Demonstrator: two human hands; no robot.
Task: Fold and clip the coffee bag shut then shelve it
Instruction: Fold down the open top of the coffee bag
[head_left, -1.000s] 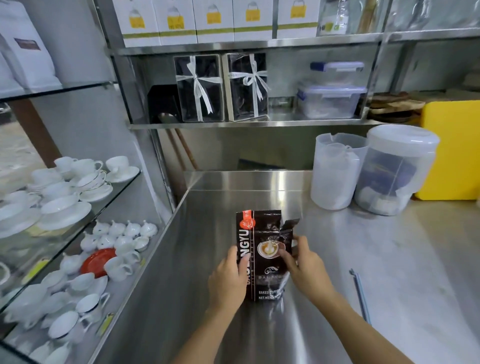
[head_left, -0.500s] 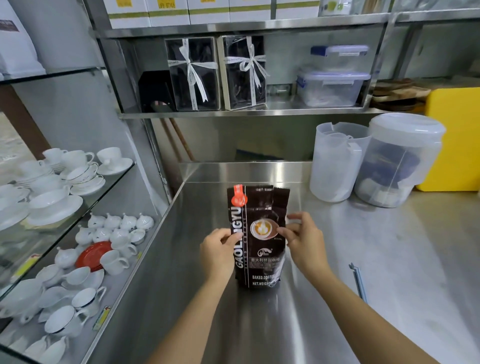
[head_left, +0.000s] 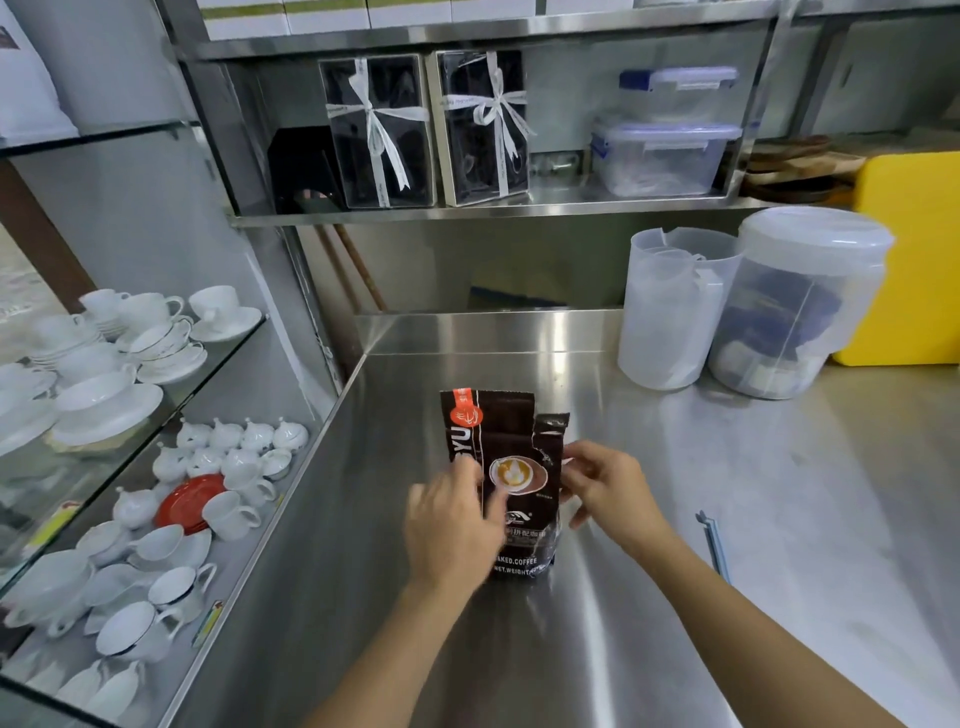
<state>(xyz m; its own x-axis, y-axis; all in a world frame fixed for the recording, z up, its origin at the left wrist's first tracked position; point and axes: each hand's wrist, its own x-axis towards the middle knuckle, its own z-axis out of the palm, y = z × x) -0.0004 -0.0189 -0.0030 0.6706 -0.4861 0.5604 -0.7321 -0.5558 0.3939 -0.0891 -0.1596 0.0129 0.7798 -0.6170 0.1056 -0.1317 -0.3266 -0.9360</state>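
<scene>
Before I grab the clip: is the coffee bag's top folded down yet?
Not yet. The coffee bag stands upright, its top edge unfolded, with the left hand and right hand at its sides.

Dark coffee bag upright on steel counter, top unfolded, left hand against its front, right hand at its right edge, blue clip lying well right.
</scene>
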